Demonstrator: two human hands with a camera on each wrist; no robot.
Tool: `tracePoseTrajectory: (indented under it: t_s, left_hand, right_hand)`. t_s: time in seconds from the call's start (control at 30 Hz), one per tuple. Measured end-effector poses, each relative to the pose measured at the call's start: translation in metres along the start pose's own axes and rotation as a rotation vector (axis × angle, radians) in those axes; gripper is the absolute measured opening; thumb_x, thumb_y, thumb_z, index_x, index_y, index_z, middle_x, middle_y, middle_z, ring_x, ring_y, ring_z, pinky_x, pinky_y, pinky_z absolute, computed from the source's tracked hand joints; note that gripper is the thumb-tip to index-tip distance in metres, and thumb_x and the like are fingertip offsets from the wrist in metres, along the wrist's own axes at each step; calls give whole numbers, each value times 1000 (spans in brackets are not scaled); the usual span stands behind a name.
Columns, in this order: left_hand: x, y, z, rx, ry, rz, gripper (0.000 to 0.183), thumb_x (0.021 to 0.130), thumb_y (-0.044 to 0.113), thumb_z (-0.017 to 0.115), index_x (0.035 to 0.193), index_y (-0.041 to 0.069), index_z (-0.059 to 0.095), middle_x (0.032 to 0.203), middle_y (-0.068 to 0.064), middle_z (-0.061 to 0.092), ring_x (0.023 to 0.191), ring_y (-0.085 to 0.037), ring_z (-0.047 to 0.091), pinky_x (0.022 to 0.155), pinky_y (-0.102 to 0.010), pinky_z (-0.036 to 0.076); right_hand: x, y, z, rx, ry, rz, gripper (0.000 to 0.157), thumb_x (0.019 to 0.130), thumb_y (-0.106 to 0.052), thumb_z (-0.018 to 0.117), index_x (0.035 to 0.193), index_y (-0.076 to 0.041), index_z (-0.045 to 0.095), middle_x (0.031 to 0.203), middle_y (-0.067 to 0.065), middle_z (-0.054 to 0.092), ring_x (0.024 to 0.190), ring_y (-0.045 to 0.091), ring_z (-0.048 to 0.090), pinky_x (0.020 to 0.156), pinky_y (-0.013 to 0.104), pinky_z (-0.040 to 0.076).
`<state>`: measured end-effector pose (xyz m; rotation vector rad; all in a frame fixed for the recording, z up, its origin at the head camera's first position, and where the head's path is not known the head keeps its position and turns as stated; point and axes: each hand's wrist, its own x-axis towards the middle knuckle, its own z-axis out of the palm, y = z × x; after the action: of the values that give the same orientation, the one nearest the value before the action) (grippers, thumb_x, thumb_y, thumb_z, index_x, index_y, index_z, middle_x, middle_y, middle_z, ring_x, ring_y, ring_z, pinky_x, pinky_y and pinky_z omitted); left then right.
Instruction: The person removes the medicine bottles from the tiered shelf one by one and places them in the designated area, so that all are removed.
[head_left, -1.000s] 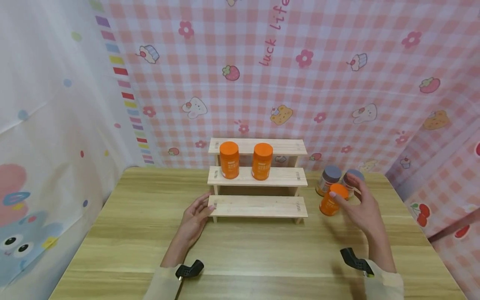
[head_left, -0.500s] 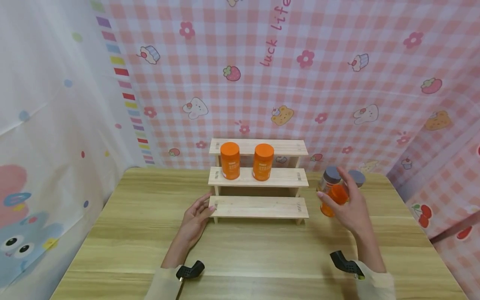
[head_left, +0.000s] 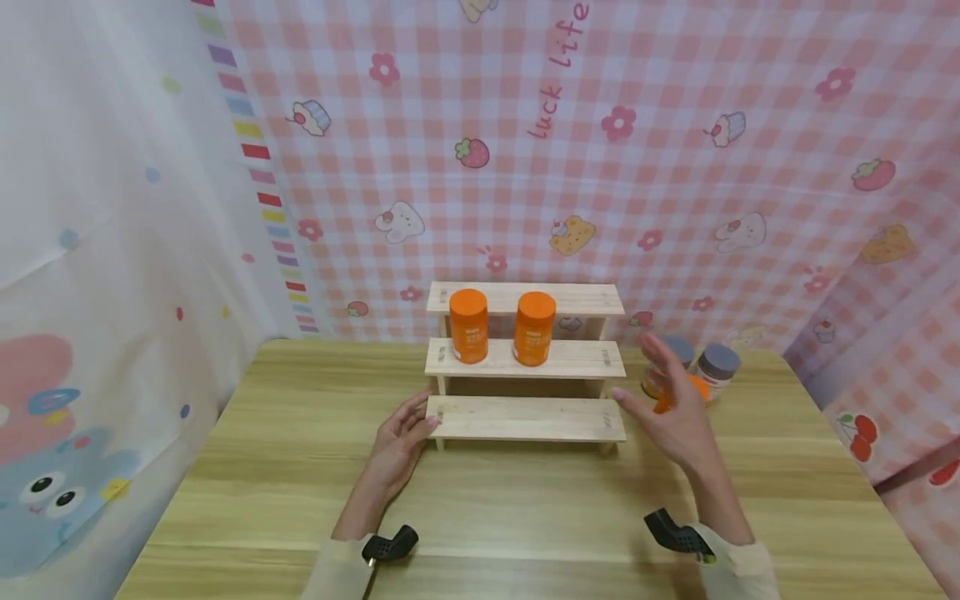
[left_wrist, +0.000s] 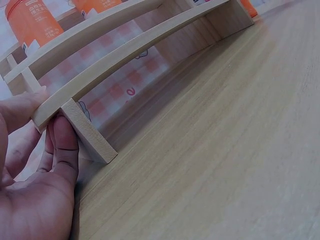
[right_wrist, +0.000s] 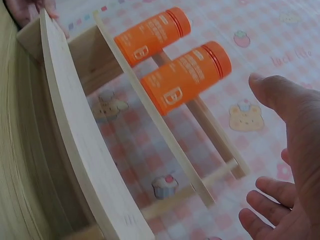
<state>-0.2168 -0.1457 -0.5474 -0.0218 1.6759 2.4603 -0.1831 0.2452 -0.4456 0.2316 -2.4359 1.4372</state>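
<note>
My left hand (head_left: 400, 446) grips the left end of the lowest tier of a three-tier wooden display shelf (head_left: 525, 418). In the left wrist view its thumb lies on the board and its fingers (left_wrist: 66, 140) curl underneath, beside the leg. Two orange bottles (head_left: 468, 329) with orange lids stand upright on the middle tier. My right hand (head_left: 681, 429) hovers off the shelf's right end, thumb and fingers spread, holding nothing. Behind it, a third orange bottle (head_left: 701, 387) on the table is mostly hidden.
Two grey-lidded bottles (head_left: 718, 368) stand at the table's back right, one partly covered by my right hand. A pink checked cloth (head_left: 525, 192) hangs behind the wooden table (head_left: 517, 508), and a white printed curtain (head_left: 112, 250) hangs at left.
My right hand has moved left, from beside the third orange bottle toward the shelf's right end. The left hand keeps its grip. The head view has shifted slightly.
</note>
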Motion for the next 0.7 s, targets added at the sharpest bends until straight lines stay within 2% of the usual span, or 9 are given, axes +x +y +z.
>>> tracePoseTrajectory:
  t_s: [0.1,0.27,0.33,0.5,0.7]
  left_hand:
    - [0,-3,-1,-5,5,9,58,97,-5,61,152,3,44,112,-1,61,104,-11,62,91,-21,56]
    - [1,-3,-3,1,6,18,58,97,-5,62,152,4,45,114,-2,61,106,-11,62,92,-21,56]
    - [1,-3,-4,3,4,18,58,97,-4,62,152,4,45,114,-1,61,107,-11,62,93,-21,56]
    - [0,-2,-3,6,11,25,59,97,-5,64,152,2,45,111,-1,61,104,-10,62,90,-21,56]
    - [-1,-1,-1,16,4,23,60,96,-3,65,152,0,44,109,-1,58,102,-10,61,90,-21,55]
  right_hand:
    - [4,-3,8,60,-19,-15,87,92,-15,78,161,-32,29,165,8,35,150,34,36,120,57,33]
    - [14,-10,24,169,-56,-39,84,93,-10,76,162,-22,30,164,9,37,150,30,37,122,47,34]
    - [18,-12,29,181,-69,-44,83,93,-10,76,162,-21,30,163,10,38,149,32,39,121,46,35]
    - [28,-17,37,212,-122,-35,81,94,-14,75,160,-30,31,161,8,42,148,32,42,121,52,35]
    - [38,-23,44,216,-166,-17,80,95,-20,75,161,-25,29,160,9,42,147,34,43,120,55,37]
